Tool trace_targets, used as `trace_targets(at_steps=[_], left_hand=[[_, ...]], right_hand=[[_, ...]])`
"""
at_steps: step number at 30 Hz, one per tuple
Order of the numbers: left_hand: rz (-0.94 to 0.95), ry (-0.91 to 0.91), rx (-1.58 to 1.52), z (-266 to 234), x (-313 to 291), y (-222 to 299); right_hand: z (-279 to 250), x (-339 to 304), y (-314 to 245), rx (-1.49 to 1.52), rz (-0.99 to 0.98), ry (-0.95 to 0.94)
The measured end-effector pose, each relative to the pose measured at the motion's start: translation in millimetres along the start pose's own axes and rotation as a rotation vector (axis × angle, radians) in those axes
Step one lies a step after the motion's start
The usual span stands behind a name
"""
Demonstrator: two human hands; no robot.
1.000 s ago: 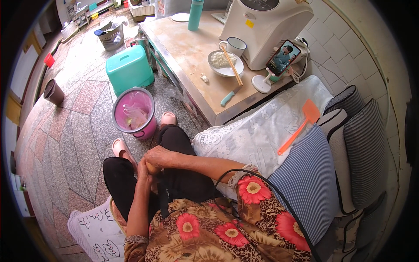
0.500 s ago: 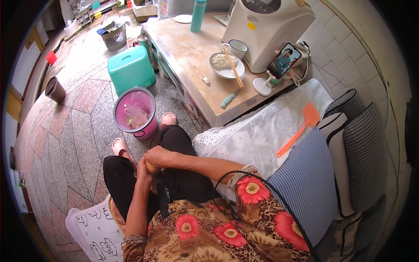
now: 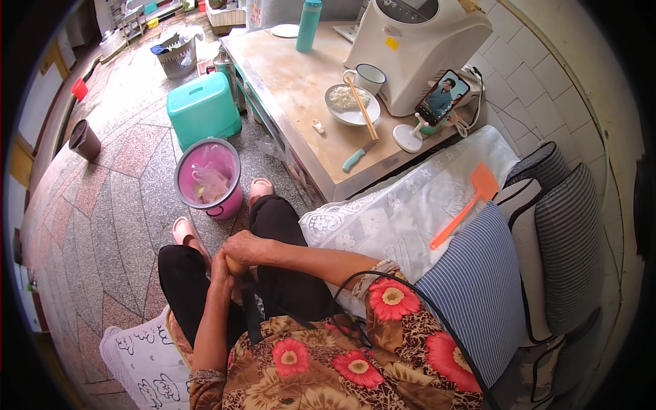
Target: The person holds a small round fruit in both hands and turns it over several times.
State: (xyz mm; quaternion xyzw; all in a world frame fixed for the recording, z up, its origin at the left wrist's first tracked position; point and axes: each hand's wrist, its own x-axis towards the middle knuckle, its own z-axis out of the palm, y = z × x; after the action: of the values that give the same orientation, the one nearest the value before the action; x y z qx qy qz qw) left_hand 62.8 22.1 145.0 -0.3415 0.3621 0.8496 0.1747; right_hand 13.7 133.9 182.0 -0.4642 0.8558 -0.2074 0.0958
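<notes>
Over my lap, in front of my knees, both hands meet. My right hand is closed, its fingers curled over against my left hand, which is closed too. A small brownish patch shows between them; whether it is a finger or a held thing I cannot make out. Just beyond the hands, on the floor, stands a pink bucket with a grey rim and a clear plastic bag inside.
The table at right bears a rice bowl with chopsticks, an enamel mug, a knife, a teal bottle and a phone on a stand. An orange fly swatter lies beside a striped cushion.
My hands stay together in nearly the same place. The whole view has shifted slightly, and the picture on the phone screen differs.
</notes>
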Motion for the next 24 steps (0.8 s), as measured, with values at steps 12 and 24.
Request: trace_targets(at_steps=[12, 24], left_hand=[[-0.054, 0.019, 0.079, -3, 1, 1], [-0.118, 0.023, -0.023, -4, 8, -6]], right_hand=[[3, 1, 1, -0.004, -0.005, 0.012], [-1, -1, 0, 0.003, 0.037, -0.085]])
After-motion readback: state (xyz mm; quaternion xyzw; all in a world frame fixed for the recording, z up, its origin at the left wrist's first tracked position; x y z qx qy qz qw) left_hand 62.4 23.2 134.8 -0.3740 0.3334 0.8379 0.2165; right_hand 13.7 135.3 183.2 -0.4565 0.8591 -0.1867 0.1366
